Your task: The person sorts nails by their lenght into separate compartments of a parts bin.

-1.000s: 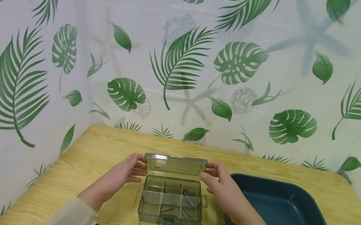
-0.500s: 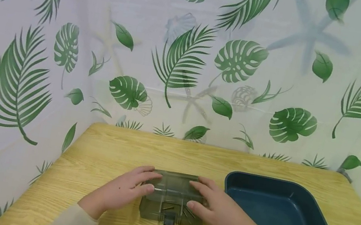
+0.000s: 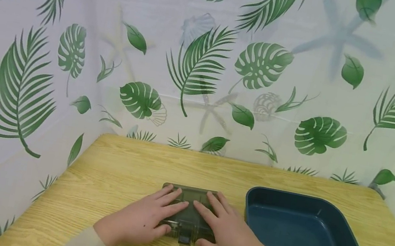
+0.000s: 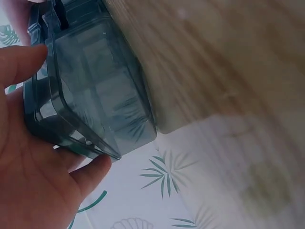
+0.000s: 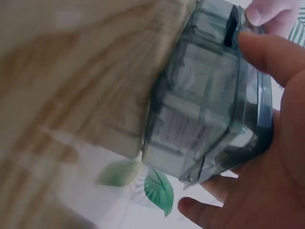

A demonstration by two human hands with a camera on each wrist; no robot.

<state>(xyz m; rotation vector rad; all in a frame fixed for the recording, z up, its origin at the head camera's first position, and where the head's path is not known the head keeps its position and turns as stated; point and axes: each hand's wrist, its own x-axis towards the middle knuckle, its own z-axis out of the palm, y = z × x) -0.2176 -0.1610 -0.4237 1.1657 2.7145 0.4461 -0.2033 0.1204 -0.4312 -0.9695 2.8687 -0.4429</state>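
Note:
A smoky see-through plastic compartment box (image 3: 187,215) sits on the table with its lid lowered over the base. Its dark latch (image 3: 184,239) faces me at the front. Both hands lie on the lid, fingers extended: my left hand (image 3: 138,219) on the left half, my right hand (image 3: 235,238) on the right half. The thumbs are near the front edge, on either side of the latch. In the left wrist view, dividers show through the box wall (image 4: 95,81); the right wrist view shows the opposite end wall (image 5: 190,105). Whether the lid is fully seated I cannot tell.
To the right, close to my right hand, stands a dark blue rectangular tub (image 3: 300,236) with nothing visible inside. The wooden table (image 3: 128,159) ends at a leaf-patterned cloth (image 3: 199,66) at the back and left.
The lid, raised between both hands a second ago, has swung down toward me onto the base. My hands have moved from its sides onto its top. The tub has stayed in place.

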